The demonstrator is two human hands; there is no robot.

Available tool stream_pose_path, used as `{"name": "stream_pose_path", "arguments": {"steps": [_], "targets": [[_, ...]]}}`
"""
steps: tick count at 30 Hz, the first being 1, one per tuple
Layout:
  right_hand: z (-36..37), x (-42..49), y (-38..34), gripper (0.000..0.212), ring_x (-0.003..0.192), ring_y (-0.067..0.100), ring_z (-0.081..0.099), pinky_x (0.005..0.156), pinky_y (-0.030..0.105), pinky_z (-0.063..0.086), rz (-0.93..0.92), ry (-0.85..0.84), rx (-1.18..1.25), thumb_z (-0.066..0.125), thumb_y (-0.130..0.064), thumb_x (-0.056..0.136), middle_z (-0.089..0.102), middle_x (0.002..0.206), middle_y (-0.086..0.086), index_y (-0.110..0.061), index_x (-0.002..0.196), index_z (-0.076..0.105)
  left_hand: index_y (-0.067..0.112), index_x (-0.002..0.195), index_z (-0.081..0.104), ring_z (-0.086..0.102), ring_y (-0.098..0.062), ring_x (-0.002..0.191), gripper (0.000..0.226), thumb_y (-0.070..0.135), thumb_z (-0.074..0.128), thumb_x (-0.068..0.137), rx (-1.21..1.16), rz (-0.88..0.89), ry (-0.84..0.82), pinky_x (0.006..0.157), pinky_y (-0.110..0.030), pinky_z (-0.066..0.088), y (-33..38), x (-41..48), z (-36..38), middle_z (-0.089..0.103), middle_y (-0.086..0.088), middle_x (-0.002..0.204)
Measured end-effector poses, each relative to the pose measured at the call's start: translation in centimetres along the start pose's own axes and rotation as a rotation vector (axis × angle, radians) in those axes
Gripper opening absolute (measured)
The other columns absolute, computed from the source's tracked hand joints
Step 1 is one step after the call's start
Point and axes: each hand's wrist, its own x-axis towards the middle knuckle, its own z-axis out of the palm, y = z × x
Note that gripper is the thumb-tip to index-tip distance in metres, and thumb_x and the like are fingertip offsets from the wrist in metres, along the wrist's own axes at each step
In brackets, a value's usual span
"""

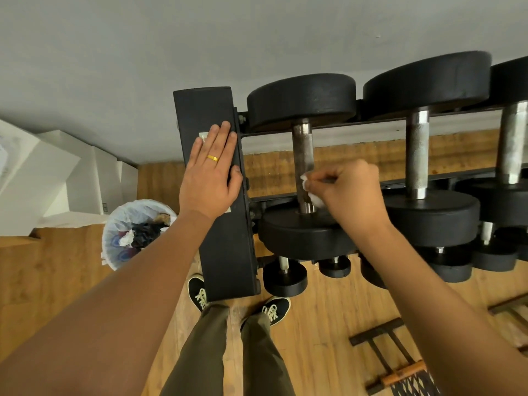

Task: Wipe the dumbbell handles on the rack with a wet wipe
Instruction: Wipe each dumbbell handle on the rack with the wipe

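Observation:
A black dumbbell rack [221,224] stands against the grey wall, seen from above. The leftmost dumbbell on the top tier has a dark, wet-looking metal handle [302,150]. My right hand [350,192] is shut on a white wet wipe [310,191], pressing it against the lower part of that handle. My left hand [213,170] lies flat with fingers spread on top of the rack's black end post. To the right, a second handle [417,155] and a third handle [513,147] are lighter grey steel.
Smaller dumbbells [284,277] sit on the lower tiers. A lined waste bin [114,224] with rubbish stands left of the rack on the wooden floor. White boxes [57,178] lie at far left. A metal frame [394,358] lies on the floor at lower right. My shoes [275,310] are at the rack's foot.

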Motion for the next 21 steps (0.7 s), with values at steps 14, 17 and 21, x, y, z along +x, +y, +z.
{"name": "stream_pose_path", "arguments": {"steps": [14, 17, 21], "targets": [[-1.0, 0.5, 0.3, 0.009, 0.079, -0.002, 0.068, 0.068, 0.003, 0.049, 0.057, -0.138, 0.034, 0.081, -0.017, 0.082, 0.073, 0.087, -0.009, -0.023, 0.080, 0.075, 0.008, 0.160, 0.031, 0.015, -0.023, 0.158, 0.060, 0.029, 0.035, 0.103, 0.021, -0.013, -0.018, 0.129, -0.038, 0.003, -0.1, 0.1, -0.1, 0.022, -0.009, 0.169], [-1.1, 0.2, 0.4, 0.008, 0.082, -0.006, 0.065, 0.068, -0.001, 0.044, 0.077, -0.187, 0.004, 0.081, -0.017, 0.083, 0.072, 0.088, -0.013, -0.022, 0.080, 0.076, 0.008, 0.160, 0.031, 0.014, -0.023, 0.158, 0.060, 0.028, 0.035, 0.103, 0.017, -0.011, -0.020, 0.129, -0.038, 0.003, 0.0, 0.1, -0.1, 0.022, -0.009, 0.169], [-1.4, 0.2, 0.7, 0.010, 0.083, -0.002, 0.064, 0.072, 0.005, 0.044, 0.109, -0.293, -0.079, 0.081, -0.016, 0.082, 0.071, 0.085, -0.013, -0.022, 0.077, 0.076, 0.008, 0.160, 0.031, 0.015, -0.024, 0.158, 0.060, 0.028, 0.036, 0.104, 0.011, -0.008, -0.019, 0.129, -0.041, 0.006, -0.1, 0.2, -0.2, 0.022, -0.010, 0.169]]}}
